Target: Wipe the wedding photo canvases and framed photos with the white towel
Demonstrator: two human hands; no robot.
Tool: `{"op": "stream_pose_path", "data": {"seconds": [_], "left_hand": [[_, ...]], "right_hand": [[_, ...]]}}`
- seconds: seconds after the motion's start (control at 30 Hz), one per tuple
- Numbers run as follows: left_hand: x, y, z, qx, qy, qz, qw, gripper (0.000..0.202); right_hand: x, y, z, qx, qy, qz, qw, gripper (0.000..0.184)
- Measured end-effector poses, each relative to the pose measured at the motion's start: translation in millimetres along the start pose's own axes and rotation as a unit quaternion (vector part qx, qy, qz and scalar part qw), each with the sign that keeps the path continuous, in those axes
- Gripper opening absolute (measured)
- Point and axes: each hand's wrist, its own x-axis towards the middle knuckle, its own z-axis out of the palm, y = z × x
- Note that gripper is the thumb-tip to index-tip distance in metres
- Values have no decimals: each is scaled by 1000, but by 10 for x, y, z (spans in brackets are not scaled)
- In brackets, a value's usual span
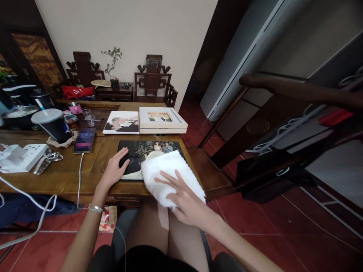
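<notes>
over on the left, a white power strip [31,156] sits near the front edge of the desk [62,184], a lidded dark cup [55,126] behind it, then a phone [83,140] on its white cable. here's my left hand [116,166], fingers a little apart, resting on the left edge of the dark photo panel [136,150] by the desk's front right corner. behind the panel, a white box [163,120]. and my right hand [184,200], fingers spread wide on a white cloth [183,160] covering the panel's near right corner.

Note at your left a power strip [33,155], lidded cup [51,122] behind it; beyond, a potted plant [114,82] between two carved chairs [154,77].
</notes>
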Motion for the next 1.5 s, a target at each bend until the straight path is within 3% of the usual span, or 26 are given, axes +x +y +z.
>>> {"op": "stream_pose_path", "data": {"seconds": [0.17,0.3,0.47,0.57,0.63,0.8,1.03,1.2,1.4,1.5], "left_hand": [[7,90,-58,-55,48,4,997,41],[-1,177,-151,-131,84,-27,988,41],[-72,419,-345,-192,113,-36,974,43],[-122,637,-488,-190,129,-26,973,43],[-141,772,-567,-186,145,-25,972,43],[-149,927,-622,-180,166,-16,969,41],[-110,817,-487,-132,181,-4,975,36],[-125,696,-432,-153,214,-18,965,35],[-143,446,-361,-107,138,-36,984,35],[-120,304,-365,-136,125,-49,982,37]], "right_hand": [[214,241,-18,-2,29,68,997,31],[572,286,53,-33,56,128,990,19],[811,-164,218,-31,68,15,997,35],[865,-420,275,-60,91,-28,994,18],[882,-496,276,-68,114,-23,991,9],[861,-463,242,-76,160,-13,984,16],[929,-401,399,-108,170,-42,979,14],[1005,-387,472,-117,173,-45,977,14],[1055,-453,552,-172,137,-46,974,17],[1139,-493,614,-177,126,-32,976,20]]}}
